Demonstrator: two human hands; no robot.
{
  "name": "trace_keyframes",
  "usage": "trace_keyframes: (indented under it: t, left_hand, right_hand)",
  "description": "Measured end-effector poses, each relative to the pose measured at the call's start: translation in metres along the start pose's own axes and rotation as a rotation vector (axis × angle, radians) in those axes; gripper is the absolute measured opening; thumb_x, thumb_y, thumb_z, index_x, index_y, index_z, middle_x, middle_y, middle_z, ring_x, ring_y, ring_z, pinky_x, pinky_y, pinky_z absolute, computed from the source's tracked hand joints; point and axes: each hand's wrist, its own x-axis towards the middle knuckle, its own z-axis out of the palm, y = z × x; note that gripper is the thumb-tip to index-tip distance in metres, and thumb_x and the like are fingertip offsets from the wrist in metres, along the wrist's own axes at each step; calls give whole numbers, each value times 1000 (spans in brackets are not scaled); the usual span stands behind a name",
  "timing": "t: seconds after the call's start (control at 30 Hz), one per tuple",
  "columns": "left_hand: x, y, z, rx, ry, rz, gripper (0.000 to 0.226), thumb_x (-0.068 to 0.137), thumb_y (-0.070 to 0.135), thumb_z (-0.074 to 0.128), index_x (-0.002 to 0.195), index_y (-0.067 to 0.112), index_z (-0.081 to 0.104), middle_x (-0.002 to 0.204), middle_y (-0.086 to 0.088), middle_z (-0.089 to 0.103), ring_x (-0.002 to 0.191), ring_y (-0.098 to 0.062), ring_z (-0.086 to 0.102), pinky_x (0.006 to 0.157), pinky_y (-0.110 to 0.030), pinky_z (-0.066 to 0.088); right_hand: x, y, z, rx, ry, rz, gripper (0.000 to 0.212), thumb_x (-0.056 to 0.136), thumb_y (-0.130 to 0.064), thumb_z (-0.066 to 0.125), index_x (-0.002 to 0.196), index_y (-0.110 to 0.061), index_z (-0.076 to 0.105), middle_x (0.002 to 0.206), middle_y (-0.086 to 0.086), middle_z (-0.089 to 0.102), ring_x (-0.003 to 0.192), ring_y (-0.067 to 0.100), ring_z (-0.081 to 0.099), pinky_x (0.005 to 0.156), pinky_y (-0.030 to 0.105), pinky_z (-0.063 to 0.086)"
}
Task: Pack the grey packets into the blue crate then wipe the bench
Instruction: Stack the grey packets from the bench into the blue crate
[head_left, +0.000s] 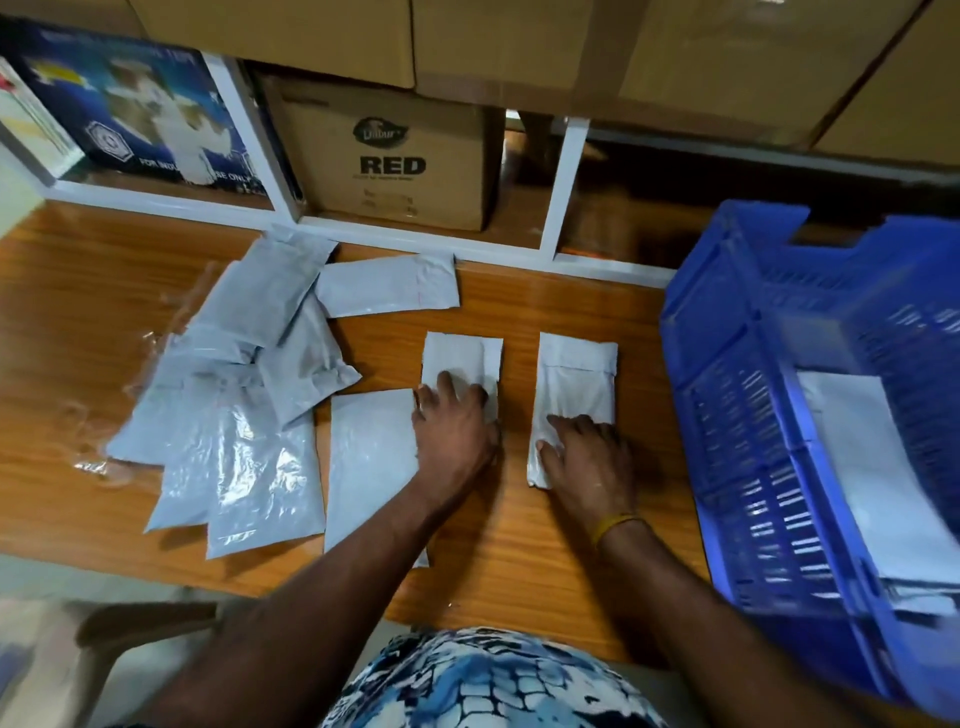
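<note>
- Your left hand (457, 426) lies with its fingers (448, 385) spread flat on the near half of the left packet (462, 364). They press it and are not curled round it.
- Your right hand (589, 454) rests the same way on the right packet (574, 384), fingers nearly straight, with the thumb at the packet's near left edge. I judge this a press, not a grip.
- Both packets lie with their long axes running away from you, side by side and a little apart on the desk (545, 561).
- The crate (727, 364) stands just to the right of the right packet, and at least one pale packet already lies inside.
- So the right packet goes first: your right hand is nearer the crate, and the move is a short sideways lift over the crate's near wall.
- To pick it up you would need to curl the fingers under a long edge.
- The heap (239, 395) of more packets lies well to the left, nearer your left hand, so packing is far from done and wiping is not yet due.
</note>
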Motion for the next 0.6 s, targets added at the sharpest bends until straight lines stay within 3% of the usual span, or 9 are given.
trace_keyframes:
  t: [0.07,0.13,0.3,0.43,0.6]
  left_hand:
    - [-8,4,1,-15,11,8,48,89,45,56,131,23,50,145,-17,34,130,-42,37,96,-52,46]
    - [-13,8,3,-24,0,7,51,89,49,55,133,25,48,147,-16,31,134,-41,33,99,-54,44]
    - [-12,7,5,-34,-50,3,64,88,59,51,146,37,33,158,-15,13,142,-50,19,105,-63,37]
    - [-12,4,1,15,-44,37,61,89,48,56,145,39,34,157,-16,16,133,-49,34,100,-55,43]
    - [-14,8,-3,-19,-28,75,59,88,42,61,142,37,40,153,-15,22,125,-42,42,93,-47,45]
  right_hand:
    - [-6,-2,0,17,41,55,39,96,-49,45,127,-29,60,127,3,58,120,27,50,95,41,38]
    - [-6,-5,3,74,68,157,40,93,-53,49,125,-31,58,131,5,51,122,29,47,95,45,38]
    - [5,-11,16,101,-134,310,77,82,-71,52,147,-37,26,159,14,9,142,41,21,109,57,26]
    - [5,-10,16,74,-82,292,63,88,-56,53,144,-37,30,154,16,19,134,39,30,103,51,35]
    - [9,-6,7,231,-31,276,50,85,-35,62,132,-31,47,138,12,31,126,36,38,96,47,47]
